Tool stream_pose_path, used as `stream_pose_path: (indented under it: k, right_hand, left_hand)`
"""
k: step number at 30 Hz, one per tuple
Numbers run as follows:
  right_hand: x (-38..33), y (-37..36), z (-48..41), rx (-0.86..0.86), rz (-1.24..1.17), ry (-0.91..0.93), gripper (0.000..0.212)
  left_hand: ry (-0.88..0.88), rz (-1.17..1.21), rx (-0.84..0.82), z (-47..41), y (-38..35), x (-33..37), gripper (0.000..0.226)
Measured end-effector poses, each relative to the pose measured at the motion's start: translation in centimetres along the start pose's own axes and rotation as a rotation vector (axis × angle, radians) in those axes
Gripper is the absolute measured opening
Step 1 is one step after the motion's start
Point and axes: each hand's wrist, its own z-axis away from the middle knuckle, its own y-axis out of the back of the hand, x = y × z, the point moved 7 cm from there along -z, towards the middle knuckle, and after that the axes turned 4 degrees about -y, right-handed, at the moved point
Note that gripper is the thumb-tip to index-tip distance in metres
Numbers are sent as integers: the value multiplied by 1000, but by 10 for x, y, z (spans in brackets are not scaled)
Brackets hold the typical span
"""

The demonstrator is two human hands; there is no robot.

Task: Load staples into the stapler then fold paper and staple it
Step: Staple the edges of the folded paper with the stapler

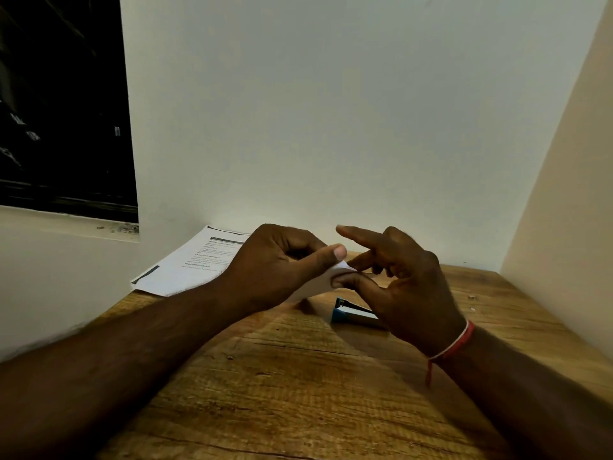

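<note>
Much of the small white piece of paper is covered. The left hand hides its left part and only a pale wedge shows between the two hands, so I cannot tell whether it is folded. It is held in the air above the wooden counter. The left hand's grip is closed on it, with the thumb laid flat on top and the other fingers curled in. The right hand has its grip on the paper's right tip, thumb under the edge and a bent finger on top, while its forefinger sticks out straight and free. Below that hand a blue and silver stapler lies on the counter, its right end hidden behind the palm. A red thread band circles the right wrist. Printed white sheets lie in the far left corner, partly behind the left hand, their text too blurred to read.
</note>
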Motion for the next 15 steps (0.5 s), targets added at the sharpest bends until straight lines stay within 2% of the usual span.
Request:
stream_pose_path:
  k: [4,7,15]
  right_hand:
    - [1,0,-1,-9,-18,-2,62]
    - [5,2,-2,4,-77,-44,58]
    - [26,10,-6,87,-201,-161,46]
  left_hand:
    - [-92,-42,-44,1,-2,6,9]
    - [-133,-58,-69,1,0,8,10]
    - [-33,-141,-157,-5,4,-14,12]
